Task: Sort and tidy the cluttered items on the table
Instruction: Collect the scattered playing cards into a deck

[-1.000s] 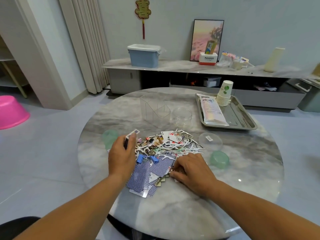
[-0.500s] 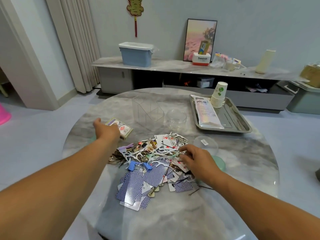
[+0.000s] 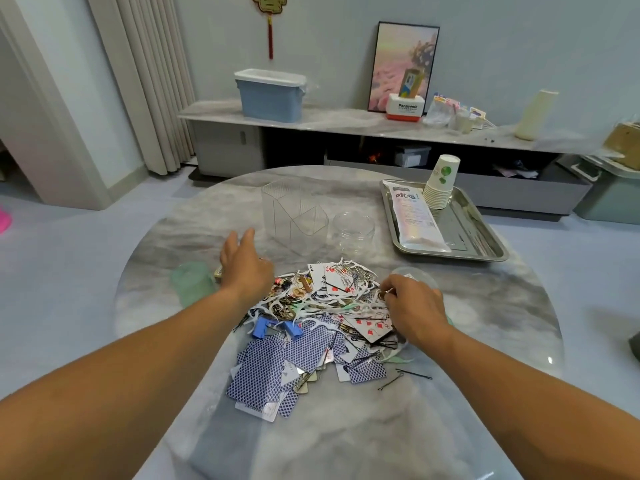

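Landmark: the pile point(image 3: 311, 323), a flat, tangled heap at the middle of the round marble table point(image 3: 346, 438).

Nearest us, at the pile's near edge: cards point(image 3: 263, 379), thin rectangles with blue lattice backs, fanned with long axes running mostly near to far. Right of these: two black hairpins point(image 3: 405, 377), thin wire, lying roughly left to right.

At the pile's right edge: our right hand point(image 3: 412, 306), fingers curled, pinching a small item we cannot identify.

At its far left edge: our left hand point(image 3: 244, 266), fingers spread and straight, holding nothing.

Left of the pile: a green lid point(image 3: 192, 284), translucent, round.

Beyond the pile: a clear organizer point(image 3: 294, 216), angular, and a clear round jar point(image 3: 353, 230).

Far right of the pile: a steel tray point(image 3: 485, 251), rectangular, bearing stacked paper cups point(image 3: 441, 185).
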